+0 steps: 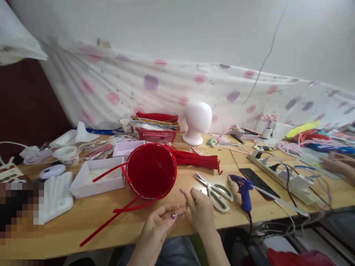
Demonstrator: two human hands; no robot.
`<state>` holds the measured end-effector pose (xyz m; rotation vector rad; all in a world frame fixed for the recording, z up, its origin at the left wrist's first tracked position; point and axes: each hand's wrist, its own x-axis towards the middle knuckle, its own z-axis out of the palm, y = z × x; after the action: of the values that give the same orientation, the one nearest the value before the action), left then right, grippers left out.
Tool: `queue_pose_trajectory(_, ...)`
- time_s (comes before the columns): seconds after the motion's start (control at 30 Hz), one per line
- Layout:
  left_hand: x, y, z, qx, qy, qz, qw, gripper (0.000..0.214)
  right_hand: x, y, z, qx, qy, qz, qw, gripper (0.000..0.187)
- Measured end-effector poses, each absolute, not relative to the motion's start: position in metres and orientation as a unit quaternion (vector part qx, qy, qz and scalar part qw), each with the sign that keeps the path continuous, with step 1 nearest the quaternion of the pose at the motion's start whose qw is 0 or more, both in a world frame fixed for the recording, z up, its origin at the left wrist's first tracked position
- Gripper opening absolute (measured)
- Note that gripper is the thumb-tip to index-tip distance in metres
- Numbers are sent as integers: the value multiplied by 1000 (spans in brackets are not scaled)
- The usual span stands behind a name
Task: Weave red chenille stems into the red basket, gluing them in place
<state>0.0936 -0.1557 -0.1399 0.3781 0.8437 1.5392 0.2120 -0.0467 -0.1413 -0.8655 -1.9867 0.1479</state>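
Observation:
My left hand (160,221) and my right hand (199,210) meet at the table's front edge, fingertips touching each other. The fingers are pinched together; anything between them is too small to make out. Just beyond them a round red basket-like form (151,170) wrapped in red pipe cleaners lies tilted on the wooden table (91,218). Long red pipe cleaners (111,218) trail from it toward the left front. A bundle of red pipe cleaners (195,159) lies behind it on the right.
Scissors (217,190) and a blue glue gun (244,190) lie right of my hands. A white tray (97,177), red basket (157,133), white foam head (196,122), power strip (277,170) and phone (259,183) stand around. Another person's hands (340,164) work far right.

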Motion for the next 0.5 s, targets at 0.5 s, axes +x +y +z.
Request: queue_pose_trajectory(0.5,73,-151,-143,76,434,636,634,51,171,-15,-102,-286,-866,169,375,32)
